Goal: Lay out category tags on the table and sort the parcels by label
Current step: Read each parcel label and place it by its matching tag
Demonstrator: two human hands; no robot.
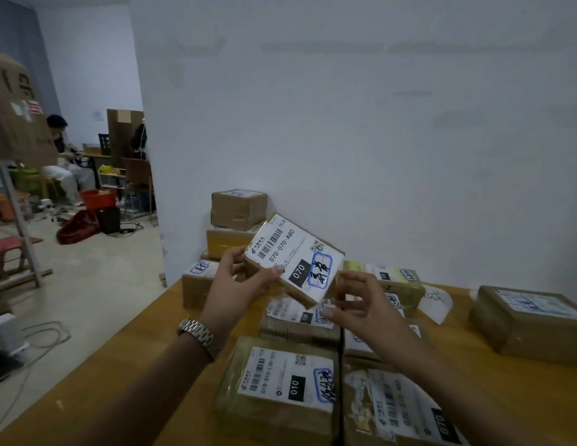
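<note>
Yellow-brown table (126,375) against a white wall (345,107), crowded with labelled parcels (280,387). Raised above them, tilted, a small parcel marked 070 (292,260): clasped by left hand (235,284) at its left edge. Right hand (361,300) pinching its lower right corner.

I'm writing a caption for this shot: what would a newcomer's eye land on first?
First, the small parcel held up at centre by the left hand and right hand, its label reading 070. Below it, labelled parcels crowd the wooden table, the nearest marked 010. A silver watch shows on the left wrist.
</note>
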